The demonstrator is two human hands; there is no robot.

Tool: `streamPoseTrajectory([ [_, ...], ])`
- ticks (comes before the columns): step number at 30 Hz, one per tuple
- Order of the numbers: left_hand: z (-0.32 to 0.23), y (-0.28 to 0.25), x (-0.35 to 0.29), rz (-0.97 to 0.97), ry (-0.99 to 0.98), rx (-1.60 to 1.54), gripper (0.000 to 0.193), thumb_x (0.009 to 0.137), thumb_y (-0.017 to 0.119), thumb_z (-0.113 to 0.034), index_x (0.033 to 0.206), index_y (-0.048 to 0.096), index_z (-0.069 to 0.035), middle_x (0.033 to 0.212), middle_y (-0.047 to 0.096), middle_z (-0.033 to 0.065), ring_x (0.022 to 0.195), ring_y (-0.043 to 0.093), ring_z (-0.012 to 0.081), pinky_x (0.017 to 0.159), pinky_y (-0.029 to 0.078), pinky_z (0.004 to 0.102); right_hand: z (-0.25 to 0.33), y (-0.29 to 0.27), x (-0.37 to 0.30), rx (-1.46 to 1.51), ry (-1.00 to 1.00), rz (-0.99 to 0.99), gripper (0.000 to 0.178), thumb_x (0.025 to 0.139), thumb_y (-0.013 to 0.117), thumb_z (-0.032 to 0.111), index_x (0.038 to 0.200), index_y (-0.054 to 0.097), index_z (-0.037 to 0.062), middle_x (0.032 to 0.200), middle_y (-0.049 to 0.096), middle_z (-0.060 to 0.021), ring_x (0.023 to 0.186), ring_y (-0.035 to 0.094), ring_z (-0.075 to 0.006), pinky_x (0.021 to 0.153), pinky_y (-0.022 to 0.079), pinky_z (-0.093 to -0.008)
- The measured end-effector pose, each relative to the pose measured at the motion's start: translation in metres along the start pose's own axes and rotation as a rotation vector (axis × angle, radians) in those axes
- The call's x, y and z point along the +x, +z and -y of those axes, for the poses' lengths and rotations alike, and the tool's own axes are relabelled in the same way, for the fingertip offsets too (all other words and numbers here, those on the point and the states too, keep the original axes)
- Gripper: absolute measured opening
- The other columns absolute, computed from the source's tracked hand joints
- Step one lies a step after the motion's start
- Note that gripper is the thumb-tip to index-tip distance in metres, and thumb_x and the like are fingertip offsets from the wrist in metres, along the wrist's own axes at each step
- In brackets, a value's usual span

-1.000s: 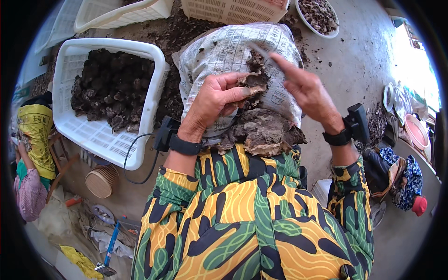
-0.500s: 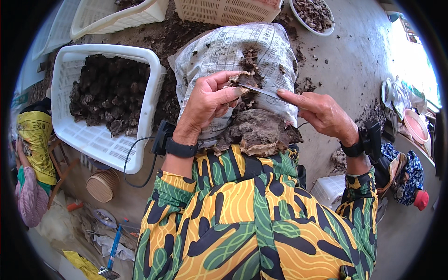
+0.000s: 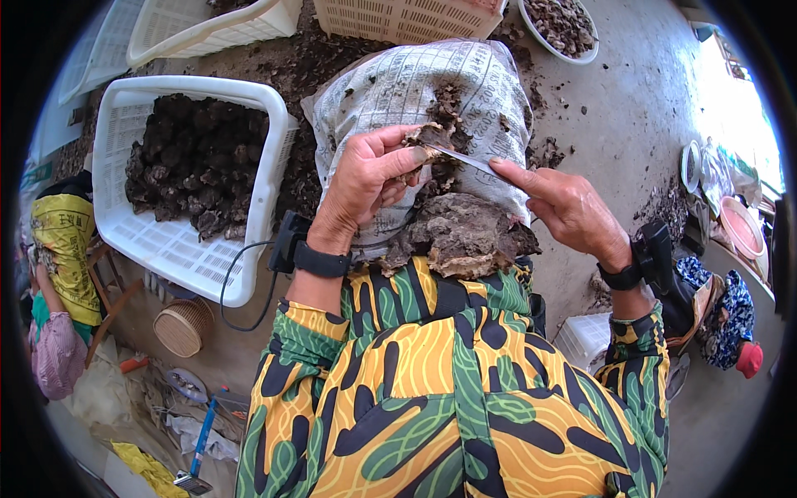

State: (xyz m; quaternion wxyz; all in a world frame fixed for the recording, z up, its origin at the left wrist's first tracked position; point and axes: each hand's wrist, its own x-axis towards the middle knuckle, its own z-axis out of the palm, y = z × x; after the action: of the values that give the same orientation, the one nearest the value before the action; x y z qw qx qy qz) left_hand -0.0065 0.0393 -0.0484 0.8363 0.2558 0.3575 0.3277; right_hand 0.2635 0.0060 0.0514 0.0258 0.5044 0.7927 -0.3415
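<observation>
My left hand [image 3: 365, 178] pinches a small, ragged brown piece [image 3: 434, 135], which looks like dried mushroom, between thumb and fingers. Closed round a knife [image 3: 469, 159], my right hand [image 3: 577, 212] lays its forefinger along the thin blade; the handle is hidden in the palm. The blade's tip meets the edge of the piece. Both hands are above a stuffed white woven sack [image 3: 378, 95] with dark crumbs on top. A larger grey-brown piece [image 3: 469, 236] of similar look rests at my lap, against the sack.
Left of the sack stands a white plastic crate [image 3: 270, 104] with dark clumps [image 3: 195, 162] inside. More crates [image 3: 407, 21] and a bowl of scraps [image 3: 560, 25] are at the far side. A co-worker's sleeve [image 3: 60, 353] shows at far left. A wicker basket [image 3: 180, 326] is nearer.
The knife and my right hand have shifted slightly left. The piece in my left hand has turned a little; the grip stays the same.
</observation>
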Motion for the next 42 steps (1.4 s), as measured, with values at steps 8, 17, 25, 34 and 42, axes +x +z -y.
streamPoseTrajectory([
  [8, -0.001, 0.0, 0.001, -0.016, -0.016, -0.007, 0.04, 0.086, 0.066, -0.015, 0.12, 0.057, 0.004, 0.069, 0.061, 0.003, 0.04, 0.038, 0.0, 0.036, 0.029, 0.0152, 0.009, 0.02, -0.001, 0.306, 0.051, -0.042, 0.063, 0.083, 0.056, 0.0, 0.141, 0.044, 0.0212, 0.092, 0.063, -0.0205, 0.079, 0.061, -0.0363, 0.073, 0.049, -0.0429],
  [17, 0.002, 0.005, -0.001, 0.003, 0.031, 0.021, 0.041, 0.085, 0.066, -0.012, 0.121, 0.056, 0.005, 0.074, 0.064, 0.0053, 0.042, 0.04, 0.0, 0.037, 0.029, 0.015, 0.005, -0.023, -0.007, -0.004, -0.026, 0.06, 0.058, 0.085, 0.055, 0.004, 0.138, 0.048, 0.0281, 0.075, 0.058, -0.0153, 0.068, 0.058, -0.0336, 0.063, 0.047, -0.0421],
  [25, -0.001, -0.001, 0.001, 0.004, -0.017, -0.019, 0.037, 0.086, 0.065, -0.014, 0.118, 0.058, 0.004, 0.068, 0.061, 0.0037, 0.04, 0.039, 0.0003, 0.036, 0.029, 0.0153, 0.004, -0.013, -0.002, -0.142, -0.013, 0.014, 0.062, 0.085, 0.058, 0.006, 0.14, 0.044, 0.0301, 0.073, 0.057, -0.0134, 0.066, 0.059, -0.0313, 0.059, 0.047, -0.0409],
  [34, 0.0, -0.001, 0.001, -0.006, 0.006, -0.07, 0.037, 0.087, 0.064, -0.013, 0.119, 0.057, 0.004, 0.068, 0.061, 0.0053, 0.04, 0.04, 0.0011, 0.035, 0.03, 0.0159, 0.003, 0.009, -0.004, -0.083, 0.009, -0.069, 0.064, 0.084, 0.059, 0.006, 0.141, 0.042, 0.0296, 0.074, 0.056, -0.0121, 0.064, 0.057, -0.0308, 0.059, 0.047, -0.0407],
  [42, 0.007, -0.002, 0.004, 0.063, 0.077, -0.146, 0.037, 0.09, 0.063, -0.014, 0.122, 0.054, 0.003, 0.077, 0.064, 0.0081, 0.047, 0.046, 0.0046, 0.042, 0.036, 0.0182, 0.003, 0.021, 0.004, 0.057, 0.039, -0.28, 0.071, 0.083, 0.057, 0.001, 0.147, 0.033, 0.0235, 0.081, 0.058, -0.0163, 0.071, 0.059, -0.0337, 0.067, 0.049, -0.0422],
])
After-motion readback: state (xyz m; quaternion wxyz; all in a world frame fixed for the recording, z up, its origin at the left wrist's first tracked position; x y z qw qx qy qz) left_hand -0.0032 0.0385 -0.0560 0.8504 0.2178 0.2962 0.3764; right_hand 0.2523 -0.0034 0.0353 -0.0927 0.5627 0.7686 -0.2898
